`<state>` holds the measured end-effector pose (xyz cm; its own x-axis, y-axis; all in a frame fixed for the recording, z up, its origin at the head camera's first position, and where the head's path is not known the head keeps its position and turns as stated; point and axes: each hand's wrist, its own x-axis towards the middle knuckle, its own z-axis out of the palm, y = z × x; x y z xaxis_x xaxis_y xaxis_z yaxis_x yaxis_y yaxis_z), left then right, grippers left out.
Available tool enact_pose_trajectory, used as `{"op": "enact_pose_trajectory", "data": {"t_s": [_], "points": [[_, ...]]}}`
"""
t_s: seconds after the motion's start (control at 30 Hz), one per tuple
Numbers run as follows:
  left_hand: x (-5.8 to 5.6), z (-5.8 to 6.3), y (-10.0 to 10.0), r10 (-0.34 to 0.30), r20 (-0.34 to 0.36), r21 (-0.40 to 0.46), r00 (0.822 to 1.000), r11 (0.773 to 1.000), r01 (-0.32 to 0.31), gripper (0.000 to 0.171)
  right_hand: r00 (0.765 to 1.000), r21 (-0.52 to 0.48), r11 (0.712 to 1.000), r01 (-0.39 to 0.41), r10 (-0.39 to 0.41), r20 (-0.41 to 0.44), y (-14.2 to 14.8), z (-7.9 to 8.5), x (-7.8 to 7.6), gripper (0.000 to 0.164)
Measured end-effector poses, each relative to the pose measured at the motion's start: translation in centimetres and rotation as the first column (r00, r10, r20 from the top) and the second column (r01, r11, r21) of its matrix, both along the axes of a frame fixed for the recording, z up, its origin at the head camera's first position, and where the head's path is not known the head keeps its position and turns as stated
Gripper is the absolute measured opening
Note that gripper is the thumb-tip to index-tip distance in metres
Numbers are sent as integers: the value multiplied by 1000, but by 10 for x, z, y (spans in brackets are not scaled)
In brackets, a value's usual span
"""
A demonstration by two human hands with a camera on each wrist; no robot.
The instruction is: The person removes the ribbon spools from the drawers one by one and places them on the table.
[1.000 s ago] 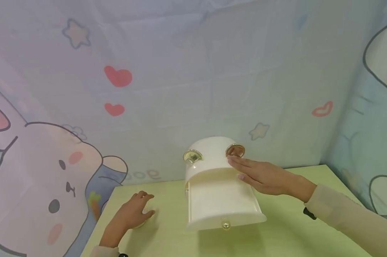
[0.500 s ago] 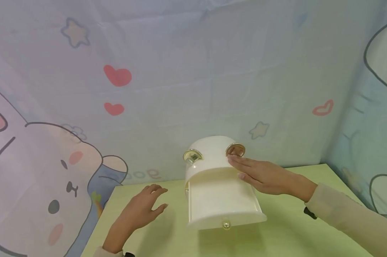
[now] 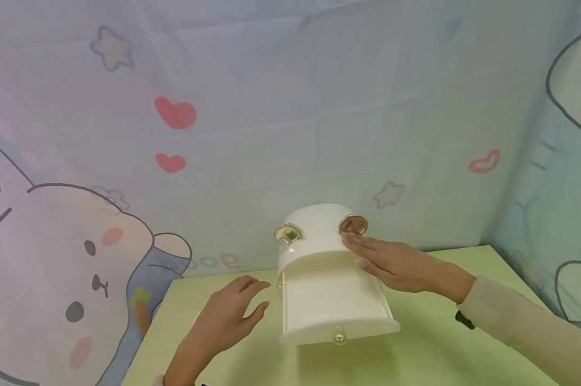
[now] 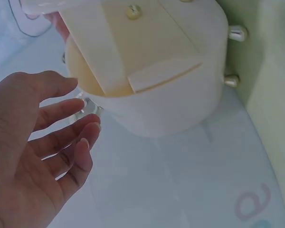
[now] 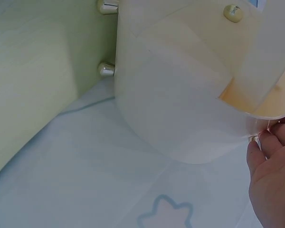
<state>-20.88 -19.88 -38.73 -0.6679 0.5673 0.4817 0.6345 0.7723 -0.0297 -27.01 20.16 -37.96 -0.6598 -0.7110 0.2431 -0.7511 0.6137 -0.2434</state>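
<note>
Left hand point(image 4: 35, 152) (fingers spread) just beside cream box point(image 4: 152, 71).

glossy cream plastic box point(image 3: 326, 284), shiny gold metal knobs point(image 3: 339, 338), matt table point(image 3: 440, 348)

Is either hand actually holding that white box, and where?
Neither grips it. The right hand rests flat against the white box near its top; the left hand hovers open beside it.

Left hand point(image 3: 228, 316) hovers with fingers loosely spread, pointing toward two o'clock; right hand point(image 3: 396, 262) lies flat, fingers straight, apparently pointing toward ten o'clock.
</note>
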Motion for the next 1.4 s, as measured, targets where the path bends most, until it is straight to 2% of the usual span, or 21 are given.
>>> {"op": "enact_pose_trajectory", "data": {"t_s": [0.23,0.4,0.5,0.7,0.9,1.03,1.1,1.23,1.3,1.4], "points": [[9,9,20,-61,-140,70,988,995,72,32,1000,3,1000,1,-1,-7,1,1,-1,57],[20,13,36,-92,-179,114,980,987,113,32,1000,6,1000,2,-2,6,3,1,0,58],[27,14,46,-129,-222,122,966,980,159,30,1000,6,1000,8,-8,10,4,1,1,58],[38,17,65,-207,-339,99,918,962,254,15,1000,0,1000,24,-24,-5,6,2,2,58],[49,11,79,-240,-412,86,879,950,299,25,1000,7,1000,22,-22,5,6,0,4,58],[51,6,87,-272,-488,38,829,943,332,23,1000,8,1000,19,-19,5,6,2,3,59],[51,4,91,-299,-523,2,798,936,352,21,1000,6,1000,20,-20,4,6,3,3,59],[54,0,99,-339,-569,-43,749,922,384,20,1000,7,1000,27,-27,6,6,3,3,59],[56,-2,103,-347,-587,-46,732,916,398,22,1000,11,999,31,-31,2,6,2,4,59],[58,-12,107,-352,-602,-51,716,913,406,23,999,9,999,33,-33,0,5,0,5,58]]}}
